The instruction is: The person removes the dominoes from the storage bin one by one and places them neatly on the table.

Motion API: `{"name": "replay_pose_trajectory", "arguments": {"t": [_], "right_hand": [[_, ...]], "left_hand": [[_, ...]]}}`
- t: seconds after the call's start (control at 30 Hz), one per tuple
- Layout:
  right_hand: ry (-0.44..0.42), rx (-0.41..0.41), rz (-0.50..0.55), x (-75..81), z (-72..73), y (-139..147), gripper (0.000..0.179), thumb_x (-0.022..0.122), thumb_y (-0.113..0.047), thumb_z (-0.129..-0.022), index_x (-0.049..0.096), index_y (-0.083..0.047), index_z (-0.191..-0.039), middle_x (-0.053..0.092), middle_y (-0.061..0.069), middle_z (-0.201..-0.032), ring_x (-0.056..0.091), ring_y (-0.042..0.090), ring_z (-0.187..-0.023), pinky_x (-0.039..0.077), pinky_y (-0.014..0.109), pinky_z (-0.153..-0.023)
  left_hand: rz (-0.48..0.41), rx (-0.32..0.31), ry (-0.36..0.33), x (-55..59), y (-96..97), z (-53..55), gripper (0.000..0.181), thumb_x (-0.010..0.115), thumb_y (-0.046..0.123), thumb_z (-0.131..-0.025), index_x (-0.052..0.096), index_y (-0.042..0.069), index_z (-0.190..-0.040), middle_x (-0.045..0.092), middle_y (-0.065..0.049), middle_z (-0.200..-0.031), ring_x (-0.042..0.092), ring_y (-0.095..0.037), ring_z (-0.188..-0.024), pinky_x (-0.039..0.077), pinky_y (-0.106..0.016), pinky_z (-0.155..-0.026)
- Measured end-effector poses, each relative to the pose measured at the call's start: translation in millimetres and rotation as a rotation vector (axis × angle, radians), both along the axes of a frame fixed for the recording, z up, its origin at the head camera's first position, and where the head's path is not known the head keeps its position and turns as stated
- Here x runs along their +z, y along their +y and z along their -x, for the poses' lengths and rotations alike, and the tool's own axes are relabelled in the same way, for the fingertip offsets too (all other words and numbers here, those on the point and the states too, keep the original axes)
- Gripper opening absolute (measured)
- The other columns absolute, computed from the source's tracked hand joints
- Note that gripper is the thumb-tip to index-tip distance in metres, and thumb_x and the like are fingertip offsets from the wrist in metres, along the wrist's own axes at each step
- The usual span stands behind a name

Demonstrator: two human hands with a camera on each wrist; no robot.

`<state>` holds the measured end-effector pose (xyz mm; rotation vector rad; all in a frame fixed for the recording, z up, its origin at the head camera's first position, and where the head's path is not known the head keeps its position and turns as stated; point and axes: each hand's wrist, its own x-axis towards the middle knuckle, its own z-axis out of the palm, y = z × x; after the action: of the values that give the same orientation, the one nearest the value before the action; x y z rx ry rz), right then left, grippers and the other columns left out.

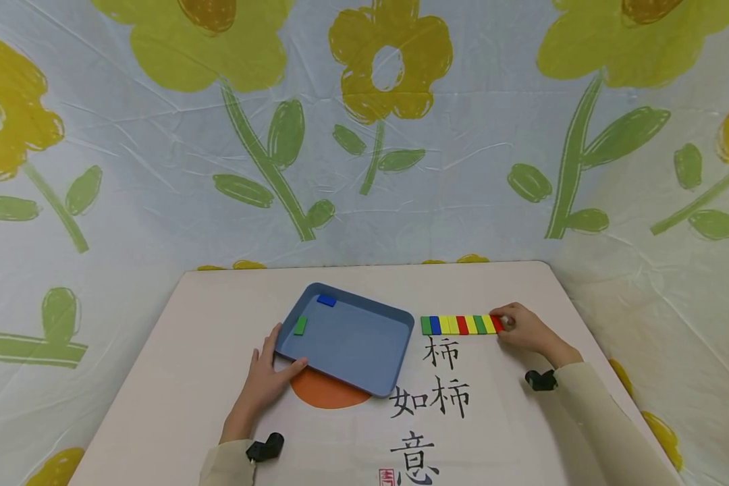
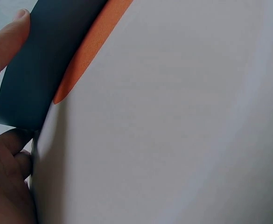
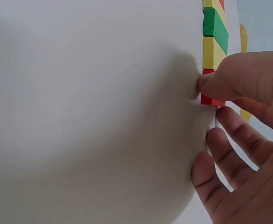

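Observation:
A blue rectangular tray lies at an angle left of the table's middle. Inside it, near the left end, are a blue block and a green block. My left hand grips the tray's near left corner, thumb against the near side and fingers around the left edge. To the right of the tray, several coloured blocks form a straight row, side by side. My right hand pinches the red block at the row's right end; its other fingers are loosely bent beside the row.
The pale table cover bears black written characters, a red seal mark and an orange shape partly under the tray. Behind the table hangs a flower-patterned cloth. Each wrist wears a small black device.

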<state>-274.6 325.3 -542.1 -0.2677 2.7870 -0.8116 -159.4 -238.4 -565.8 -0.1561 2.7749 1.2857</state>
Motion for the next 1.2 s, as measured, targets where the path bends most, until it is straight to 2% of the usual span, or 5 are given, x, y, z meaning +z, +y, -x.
{"name": "replay_pose_trajectory", "arguments": {"t": [0.1, 0.33, 0.6, 0.87, 1.2], "right_hand": [[-0.005, 0.003, -0.009, 1.5, -0.5, 0.3, 0.050, 0.074, -0.008, -0.084, 0.064, 0.002, -0.132, 0.051, 0.032, -0.135, 0.054, 0.040, -0.105, 0.057, 0.058, -0.094], [0.014, 0.028, -0.024, 14.2, 0.4, -0.9, 0.057, 0.075, -0.008, -0.080, 0.062, 0.002, -0.135, 0.060, 0.025, -0.123, 0.054, 0.032, -0.096, 0.057, 0.040, -0.078], [0.064, 0.043, -0.022, 27.5, 7.5, -18.7, 0.061, 0.075, -0.015, -0.088, 0.055, 0.003, -0.143, 0.054, 0.030, -0.137, 0.058, 0.045, -0.115, 0.057, 0.059, -0.093], [0.042, 0.138, 0.016, 44.6, 22.8, -62.5, 0.064, 0.072, -0.017, -0.092, 0.049, -0.002, -0.150, 0.044, 0.029, -0.152, 0.054, 0.048, -0.127, 0.054, 0.061, -0.100], [0.050, 0.253, 0.136, 53.1, 34.6, -141.8, 0.063, 0.073, -0.020, -0.094, 0.049, -0.009, -0.152, 0.051, 0.019, -0.151, 0.053, 0.041, -0.132, 0.052, 0.058, -0.105]], "left_hand": [[0.001, -0.001, 0.002, -0.4, 0.2, 0.1, 0.105, 0.072, 0.059, -0.089, 0.009, 0.028, -0.167, 0.014, -0.015, -0.173, 0.002, -0.048, -0.158, -0.004, -0.066, -0.127], [0.002, -0.005, 0.006, -1.5, -0.2, 0.4, 0.105, 0.072, 0.059, -0.089, 0.010, 0.027, -0.167, 0.014, -0.015, -0.173, 0.005, -0.047, -0.159, -0.005, -0.064, -0.128], [0.002, -0.003, 0.000, -0.7, -0.9, -0.6, 0.105, 0.072, 0.059, -0.089, 0.009, 0.028, -0.167, 0.013, -0.017, -0.173, 0.001, -0.051, -0.157, -0.004, -0.067, -0.127], [-0.001, -0.001, -0.009, -2.0, -1.1, 0.3, 0.105, 0.072, 0.061, -0.089, 0.008, 0.029, -0.167, 0.012, -0.014, -0.173, 0.000, -0.049, -0.158, -0.003, -0.067, -0.126], [-0.005, -0.004, -0.001, -2.6, -1.5, 1.7, 0.106, 0.072, 0.061, -0.088, 0.008, 0.030, -0.167, 0.014, -0.014, -0.173, 0.002, -0.048, -0.159, -0.004, -0.065, -0.127]]}}
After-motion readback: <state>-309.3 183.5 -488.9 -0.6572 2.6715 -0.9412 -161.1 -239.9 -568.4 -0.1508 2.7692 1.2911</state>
